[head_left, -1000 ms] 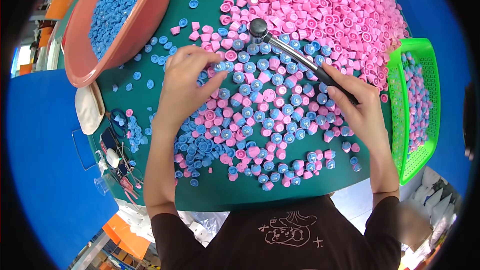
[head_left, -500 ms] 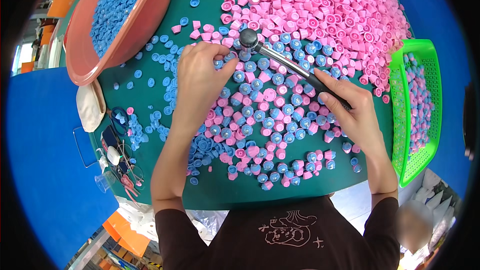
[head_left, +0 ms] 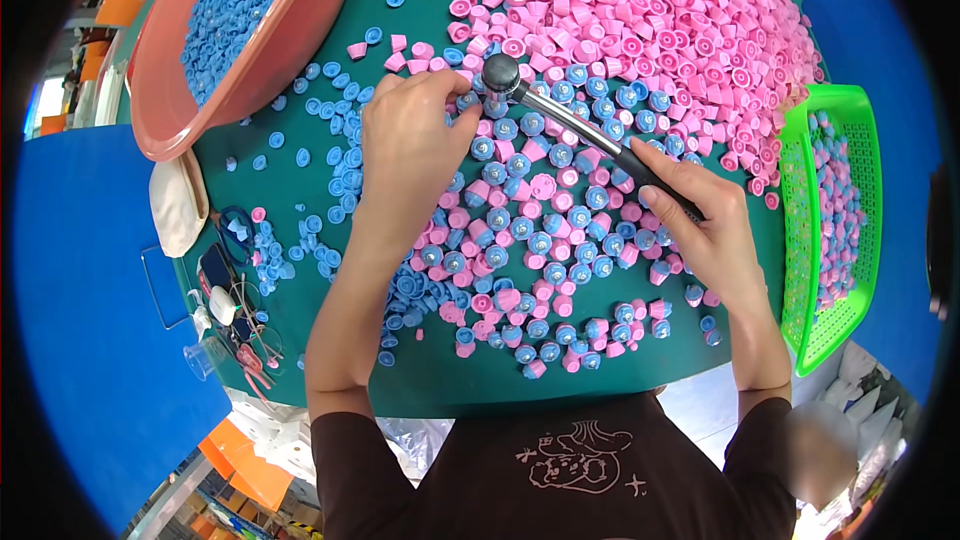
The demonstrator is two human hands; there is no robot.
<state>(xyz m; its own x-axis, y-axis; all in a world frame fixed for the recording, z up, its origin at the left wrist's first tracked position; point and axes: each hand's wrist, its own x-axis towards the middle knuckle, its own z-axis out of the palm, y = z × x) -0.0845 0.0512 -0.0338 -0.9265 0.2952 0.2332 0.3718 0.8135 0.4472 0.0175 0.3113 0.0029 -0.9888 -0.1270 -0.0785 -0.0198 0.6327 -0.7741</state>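
Note:
My right hand [head_left: 700,205] grips a hammer by its black handle. Its silver shaft [head_left: 570,118] slants up to the left, and the round dark head [head_left: 500,73] sits just beside my left fingertips. My left hand [head_left: 415,145] is closed in a pinch around a small blue cap [head_left: 467,100]; the fingers partly hide it. Below the hammer, many small cupcake-shaped pieces [head_left: 541,243] with blue tops and pink bases lie scattered among loose pink cups [head_left: 565,306]. Loose blue caps [head_left: 420,290] lie by my left forearm.
A large heap of pink cups [head_left: 640,0] covers the far right. An orange-pink basin [head_left: 160,100] of blue caps stands far left. At the right is a green basket [head_left: 868,310] holding blue-and-pink pieces. Scissors, cables and a white pouch [head_left: 178,208] lie left. Another person [head_left: 820,455] is lower right.
My left hand has shifted slightly, its fingertips drawing closer to the hammer head. The hammer head has dipped a little, while my right hand keeps its hold nearly in place.

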